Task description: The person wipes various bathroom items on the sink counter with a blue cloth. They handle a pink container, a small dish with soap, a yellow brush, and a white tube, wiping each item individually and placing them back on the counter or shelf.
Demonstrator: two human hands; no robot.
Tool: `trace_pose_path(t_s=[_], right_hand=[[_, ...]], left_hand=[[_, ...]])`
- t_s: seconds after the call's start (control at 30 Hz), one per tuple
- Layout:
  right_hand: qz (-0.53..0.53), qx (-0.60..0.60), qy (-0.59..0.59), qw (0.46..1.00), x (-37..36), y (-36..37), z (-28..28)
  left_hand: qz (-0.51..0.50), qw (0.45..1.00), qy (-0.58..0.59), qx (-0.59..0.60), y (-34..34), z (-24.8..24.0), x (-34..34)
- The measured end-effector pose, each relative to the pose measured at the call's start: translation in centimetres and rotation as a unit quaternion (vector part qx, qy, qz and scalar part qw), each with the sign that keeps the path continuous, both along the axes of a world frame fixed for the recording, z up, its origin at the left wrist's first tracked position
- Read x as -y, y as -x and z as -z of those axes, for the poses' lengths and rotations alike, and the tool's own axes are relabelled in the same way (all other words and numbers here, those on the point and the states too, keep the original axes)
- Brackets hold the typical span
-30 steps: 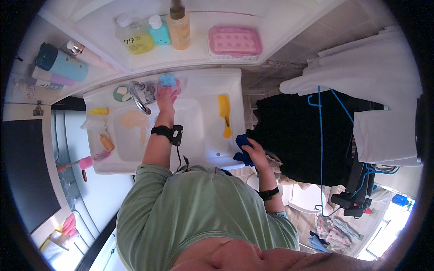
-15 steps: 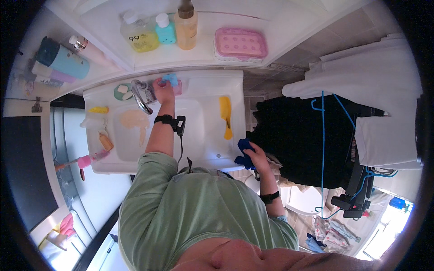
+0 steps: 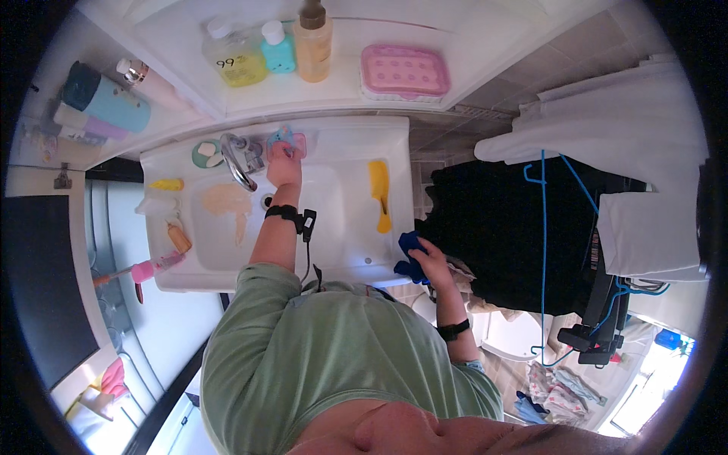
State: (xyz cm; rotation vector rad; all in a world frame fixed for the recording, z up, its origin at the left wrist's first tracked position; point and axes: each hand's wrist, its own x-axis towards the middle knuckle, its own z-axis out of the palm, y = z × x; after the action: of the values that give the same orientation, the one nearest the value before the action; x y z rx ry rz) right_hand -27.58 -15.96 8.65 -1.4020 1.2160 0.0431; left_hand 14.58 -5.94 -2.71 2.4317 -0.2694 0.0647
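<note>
My left hand [image 3: 283,164] reaches over the back rim of the white sink [image 3: 334,140], just right of the chrome faucet [image 3: 240,163]. Its fingers close on a small light blue piece [image 3: 280,136], whose exact kind I cannot make out. Beside that piece, partly behind my fingers, lies a pink translucent dish [image 3: 300,142]. Off the sink's right front corner, my right hand [image 3: 432,264] grips a bunched dark blue cloth [image 3: 410,262]. A yellow comb [image 3: 379,196] rests on the sink's right side.
A green soap dish [image 3: 206,155] with white soap sits left of the faucet. Along the left rim are a yellow tube [image 3: 166,184] and an orange-brown bar [image 3: 179,238]. Bottles and a pink lidded box [image 3: 405,72] stand on the shelf above. Dark clothes [image 3: 508,243] hang at right.
My left hand has shifted slightly right and lower, with the light blue piece moving down toward the pink dish. My right hand and the dark blue cloth stay nearly still.
</note>
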Motion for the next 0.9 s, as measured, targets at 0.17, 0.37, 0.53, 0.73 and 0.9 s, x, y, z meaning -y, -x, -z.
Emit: trace_pose_path(t_s=[0.17,0.37,0.53,0.73,0.9], right_hand=[[0.003,0.025,0.004,1.0,0.4,2.4,3.4],[0.023,0.03,-0.007,0.999,-0.1,1.9,2.1],[0.01,0.024,0.005,1.0,-0.4,0.8,0.1],[-0.004,-0.012,0.023,1.0,-0.5,0.6,0.0],[-0.002,0.002,0.007,1.0,-0.5,1.0,0.3]], left_hand=[[0.123,0.991,-0.028,0.055,-0.1,3.8,-1.9],[0.144,0.983,-0.021,0.114,1.4,2.3,-3.2],[0.136,0.969,-0.106,0.174,2.1,2.1,-4.9],[0.152,0.955,-0.146,0.21,1.1,3.3,-4.7],[0.181,0.958,-0.193,0.112,0.1,3.9,-4.6]])
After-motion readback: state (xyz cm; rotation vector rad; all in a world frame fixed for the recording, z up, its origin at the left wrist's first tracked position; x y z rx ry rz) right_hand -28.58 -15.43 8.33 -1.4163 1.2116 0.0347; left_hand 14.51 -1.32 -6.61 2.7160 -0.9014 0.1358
